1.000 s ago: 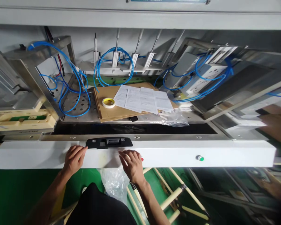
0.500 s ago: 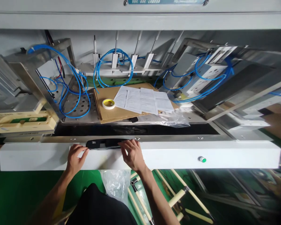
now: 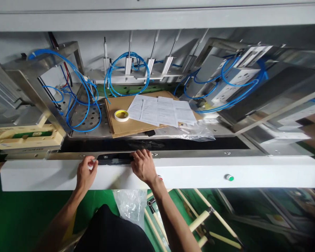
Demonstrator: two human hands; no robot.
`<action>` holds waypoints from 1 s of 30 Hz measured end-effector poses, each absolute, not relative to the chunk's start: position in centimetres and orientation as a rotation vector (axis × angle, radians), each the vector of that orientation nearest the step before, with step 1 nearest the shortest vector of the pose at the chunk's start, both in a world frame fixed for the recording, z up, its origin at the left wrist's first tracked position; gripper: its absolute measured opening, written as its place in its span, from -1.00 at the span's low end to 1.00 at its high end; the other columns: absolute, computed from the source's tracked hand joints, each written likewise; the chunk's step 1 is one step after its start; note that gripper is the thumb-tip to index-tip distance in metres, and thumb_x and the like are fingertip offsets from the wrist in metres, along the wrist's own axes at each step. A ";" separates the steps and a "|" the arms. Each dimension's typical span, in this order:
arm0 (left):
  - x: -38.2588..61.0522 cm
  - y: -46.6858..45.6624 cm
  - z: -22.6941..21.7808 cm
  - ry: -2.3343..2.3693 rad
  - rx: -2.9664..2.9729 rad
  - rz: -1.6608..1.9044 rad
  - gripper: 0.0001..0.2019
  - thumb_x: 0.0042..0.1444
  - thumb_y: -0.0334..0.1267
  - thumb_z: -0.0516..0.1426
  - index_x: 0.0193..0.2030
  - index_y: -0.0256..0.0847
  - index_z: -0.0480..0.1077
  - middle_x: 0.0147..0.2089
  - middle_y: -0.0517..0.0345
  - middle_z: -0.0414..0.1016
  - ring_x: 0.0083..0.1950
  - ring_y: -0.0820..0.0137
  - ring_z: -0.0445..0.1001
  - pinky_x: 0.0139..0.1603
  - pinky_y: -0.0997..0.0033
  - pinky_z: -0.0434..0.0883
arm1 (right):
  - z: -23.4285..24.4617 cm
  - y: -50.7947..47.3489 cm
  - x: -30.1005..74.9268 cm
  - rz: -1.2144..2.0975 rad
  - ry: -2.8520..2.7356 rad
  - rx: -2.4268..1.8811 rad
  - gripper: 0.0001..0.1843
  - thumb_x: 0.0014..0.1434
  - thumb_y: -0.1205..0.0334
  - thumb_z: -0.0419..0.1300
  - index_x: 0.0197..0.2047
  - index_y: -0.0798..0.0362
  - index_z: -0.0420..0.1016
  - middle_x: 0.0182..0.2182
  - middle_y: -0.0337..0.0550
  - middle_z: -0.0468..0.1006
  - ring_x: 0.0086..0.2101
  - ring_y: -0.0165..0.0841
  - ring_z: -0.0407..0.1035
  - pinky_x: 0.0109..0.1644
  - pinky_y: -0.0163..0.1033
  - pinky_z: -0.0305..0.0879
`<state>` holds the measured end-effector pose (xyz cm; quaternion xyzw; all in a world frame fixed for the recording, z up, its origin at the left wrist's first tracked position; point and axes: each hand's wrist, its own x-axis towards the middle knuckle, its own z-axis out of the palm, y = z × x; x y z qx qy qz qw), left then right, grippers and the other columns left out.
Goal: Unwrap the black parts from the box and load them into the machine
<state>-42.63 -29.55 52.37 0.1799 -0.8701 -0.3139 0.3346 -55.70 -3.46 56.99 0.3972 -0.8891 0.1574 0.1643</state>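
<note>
Both hands met a black bar (image 3: 115, 159) that lay flat along the top edge of the white panel (image 3: 199, 171), its long axis running left to right. Bent fingers of the left hand (image 3: 86, 173) pinched its left end; the right hand (image 3: 144, 165) curled over and gripped its right end.
</note>
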 end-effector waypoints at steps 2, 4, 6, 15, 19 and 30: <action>-42.0 -28.6 52.8 -2.240 0.470 -0.724 -0.70 0.37 0.00 0.14 0.01 -0.20 0.48 -0.15 -0.09 0.62 -0.10 0.08 0.62 -0.03 0.03 0.56 | 56.8 -3.6 -55.7 0.454 -2.540 1.100 -0.72 0.21 0.39 0.16 -0.02 0.04 0.54 -0.11 0.03 0.59 -0.11 -0.09 0.32 0.10 0.00 0.15; -41.4 -27.2 53.4 -2.260 0.318 -0.587 -0.68 0.39 -0.07 0.18 0.15 -0.21 0.46 0.06 -0.20 0.62 0.13 0.00 0.59 0.19 -0.07 0.49 | 56.6 -3.9 -55.7 0.467 -2.546 1.081 -0.71 0.19 0.41 0.15 -0.03 0.05 0.52 -0.05 0.06 0.58 -0.09 -0.09 0.32 0.09 -0.01 0.17; -41.3 -25.6 54.0 -2.372 0.020 -0.415 -0.61 0.42 -0.16 0.17 0.32 -0.18 0.38 0.25 -0.20 0.57 0.29 0.01 0.52 0.35 -0.08 0.41 | 56.3 -4.2 -55.7 0.483 -2.556 1.082 -0.72 0.16 0.43 0.14 -0.06 0.06 0.50 -0.11 0.04 0.58 -0.13 -0.10 0.33 0.05 -0.04 0.19; -46.0 -25.7 52.7 -2.721 -0.360 -0.079 -0.46 0.47 -0.16 0.09 0.50 -0.28 0.25 0.47 -0.21 0.40 0.44 0.00 0.43 0.46 -0.05 0.36 | 56.5 -4.5 -56.0 0.548 -2.590 1.072 -0.71 0.25 0.47 0.07 -0.05 0.07 0.53 -0.27 -0.03 0.61 -0.23 -0.14 0.37 -0.09 -0.09 0.18; -45.9 -26.7 53.6 -2.796 -0.462 -0.106 -0.50 0.43 -0.17 0.17 0.43 -0.27 0.35 0.40 -0.21 0.47 0.35 0.04 0.51 0.37 0.05 0.47 | 57.4 -3.7 -53.3 0.570 -2.566 0.958 -0.59 0.45 0.36 -0.02 0.27 0.09 0.45 0.00 0.06 0.63 -0.03 -0.12 0.40 0.13 -0.02 0.20; -45.4 -27.4 56.1 -2.922 -0.566 -0.409 -0.55 0.42 -0.21 0.12 0.38 -0.31 0.35 0.35 -0.25 0.51 0.32 0.06 0.54 0.35 0.02 0.48 | 56.3 -4.4 -49.3 0.388 -2.515 1.248 -0.59 0.43 0.41 0.13 0.28 0.03 0.48 -0.06 -0.02 0.63 -0.11 -0.16 0.38 0.02 -0.06 0.28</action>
